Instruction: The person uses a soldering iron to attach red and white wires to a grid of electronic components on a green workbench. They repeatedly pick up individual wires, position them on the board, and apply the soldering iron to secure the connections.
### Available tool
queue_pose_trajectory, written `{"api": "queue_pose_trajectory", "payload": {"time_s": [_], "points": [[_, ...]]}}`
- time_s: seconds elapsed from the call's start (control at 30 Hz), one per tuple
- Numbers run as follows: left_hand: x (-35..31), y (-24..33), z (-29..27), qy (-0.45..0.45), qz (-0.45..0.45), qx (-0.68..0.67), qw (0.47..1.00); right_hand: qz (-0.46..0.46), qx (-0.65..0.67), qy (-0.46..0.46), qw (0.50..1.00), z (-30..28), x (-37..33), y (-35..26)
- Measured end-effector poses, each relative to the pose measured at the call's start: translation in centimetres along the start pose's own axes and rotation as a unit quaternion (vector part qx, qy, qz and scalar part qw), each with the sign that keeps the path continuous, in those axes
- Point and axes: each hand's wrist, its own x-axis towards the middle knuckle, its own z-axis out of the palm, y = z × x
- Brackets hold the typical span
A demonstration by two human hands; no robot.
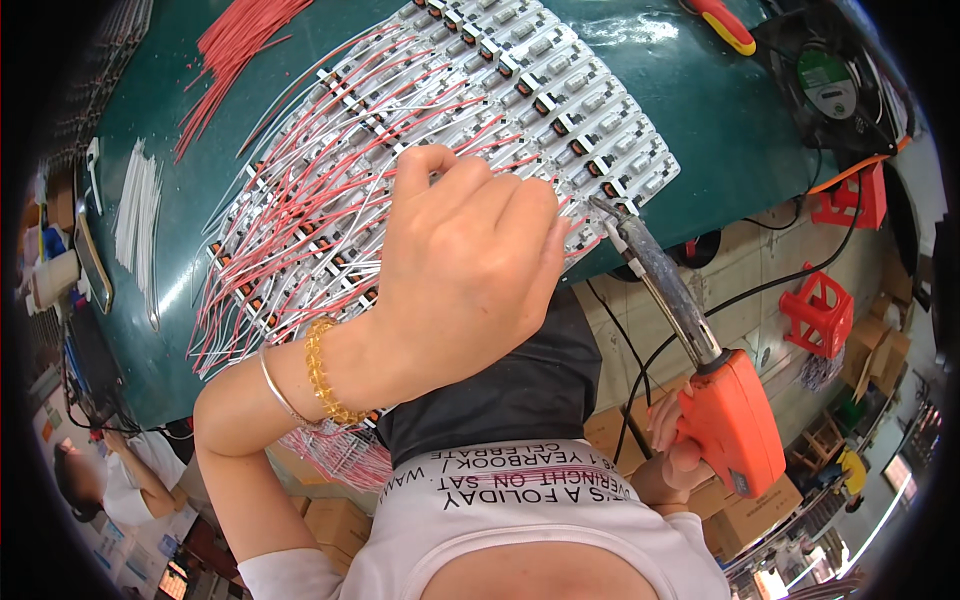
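My left hand (470, 270), with a bead bracelet and a thin bangle at the wrist, lies curled over a panel of small white components (560, 90) with red and white wires (300, 230) on a green table (690, 110). Its thumb presses among the wires; whatever its fingers hold is hidden. My right hand (668, 450) grips an orange soldering gun (735, 420) at the lower right. The gun's metal tip (603, 208) reaches the panel's near edge, just right of my left hand.
Loose red wires (235, 45) and a bundle of white wires (135, 200) lie at the table's left. A red-and-yellow screwdriver (725, 25) and a small fan (830, 85) sit at the top right. Red plastic stands (820, 310), cardboard boxes (745, 510) and another person (110, 470) are below.
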Motion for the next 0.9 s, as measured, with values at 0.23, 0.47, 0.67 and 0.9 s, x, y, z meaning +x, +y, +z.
{"api": "queue_pose_trajectory", "payload": {"time_s": [0.23, 0.47, 0.67, 0.9], "points": [[0.1, 0.4, -0.2, 0.024, -0.005, -0.010, 1.000, -0.022, 0.078, 0.007, 0.997, -0.2, -0.4, 0.6], [-0.2, 1.2, 0.5, -0.007, -0.004, -0.018, 1.000, 0.025, 0.126, -0.001, 0.992, -0.4, -0.2, -0.5], [-0.1, 1.3, 0.5, -0.012, 0.002, -0.005, 1.000, -0.004, 0.019, -0.015, 1.000, -1.3, -1.0, 0.9], [-0.1, 1.2, 0.4, -0.020, 0.001, -0.003, 1.000, 0.012, -0.053, 0.002, 0.999, -1.3, -1.4, 0.1]]}}
